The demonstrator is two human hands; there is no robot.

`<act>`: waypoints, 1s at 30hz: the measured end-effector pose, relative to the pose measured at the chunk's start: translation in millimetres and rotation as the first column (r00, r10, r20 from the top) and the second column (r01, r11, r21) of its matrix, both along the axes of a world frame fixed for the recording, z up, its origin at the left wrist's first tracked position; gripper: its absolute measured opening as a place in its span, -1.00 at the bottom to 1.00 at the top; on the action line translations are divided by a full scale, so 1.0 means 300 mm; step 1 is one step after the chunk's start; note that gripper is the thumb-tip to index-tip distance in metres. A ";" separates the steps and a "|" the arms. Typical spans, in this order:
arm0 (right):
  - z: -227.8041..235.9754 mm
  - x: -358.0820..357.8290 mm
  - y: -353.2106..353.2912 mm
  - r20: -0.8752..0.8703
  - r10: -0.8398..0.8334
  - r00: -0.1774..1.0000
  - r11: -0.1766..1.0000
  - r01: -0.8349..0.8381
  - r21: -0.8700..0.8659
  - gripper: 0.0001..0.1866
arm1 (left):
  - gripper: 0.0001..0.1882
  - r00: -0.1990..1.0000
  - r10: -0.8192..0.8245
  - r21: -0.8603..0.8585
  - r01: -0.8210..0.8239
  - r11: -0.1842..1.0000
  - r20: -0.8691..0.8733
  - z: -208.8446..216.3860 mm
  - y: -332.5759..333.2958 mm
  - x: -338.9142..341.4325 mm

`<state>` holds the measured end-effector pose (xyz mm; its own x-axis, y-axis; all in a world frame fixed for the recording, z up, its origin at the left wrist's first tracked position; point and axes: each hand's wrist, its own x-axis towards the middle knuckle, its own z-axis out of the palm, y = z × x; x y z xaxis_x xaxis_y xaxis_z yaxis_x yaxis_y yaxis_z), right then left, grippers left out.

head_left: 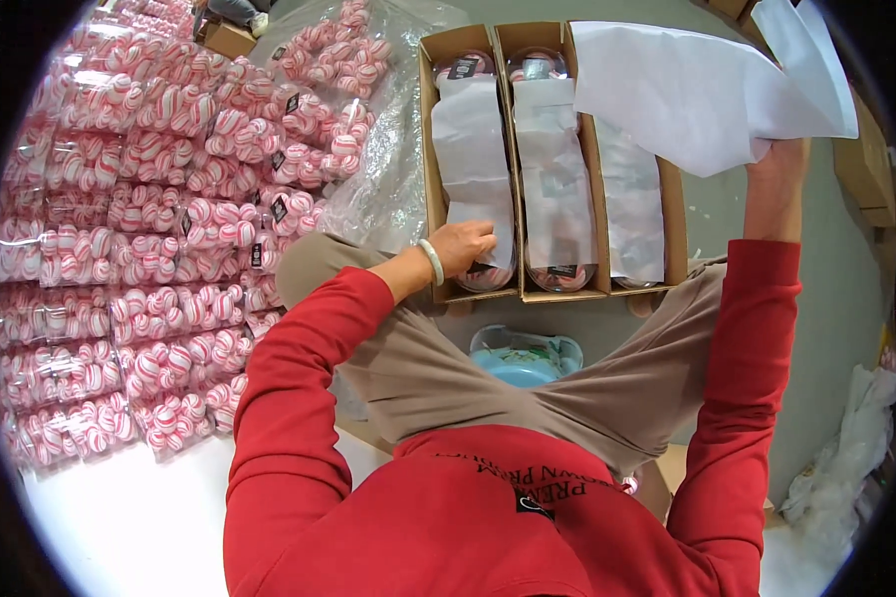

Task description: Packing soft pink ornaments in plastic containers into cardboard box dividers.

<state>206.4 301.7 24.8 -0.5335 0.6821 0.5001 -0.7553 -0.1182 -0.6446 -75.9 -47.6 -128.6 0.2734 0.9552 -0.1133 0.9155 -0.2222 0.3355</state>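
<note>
Beside three cartons (565,296), the right hand (779,159) holds perhaps two sheets (682,90).

Item: red sweatshirt (468,542), nearer my body than my left fingers (481,241); chest bears dark capital lettering (567,489), inverted in view, with a small black patch (534,505). Item: left carton (430,149); one black label (476,268) just beside my left fingers, another (463,67) beyond them at the far end. Item: middle carton (594,214); black label (562,271), right of those fingers. Item: red-and-white packs (156,358), left of those fingers; several black tags (279,209). Print on labels and tags: too small to read.
</note>
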 end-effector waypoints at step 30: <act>-0.158 -0.321 -0.474 0.689 0.060 0.722 0.987 0.060 -0.150 -0.70 | -0.62 0.657 0.364 0.173 -0.605 0.777 0.660 0.331 0.232 -0.024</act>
<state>110.3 159.4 -22.5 -0.6889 0.7157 -0.1148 -0.1087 -0.2586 -0.9599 -83.2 21.9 -29.4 -0.3472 0.9002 0.2630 0.5852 -0.0112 0.8108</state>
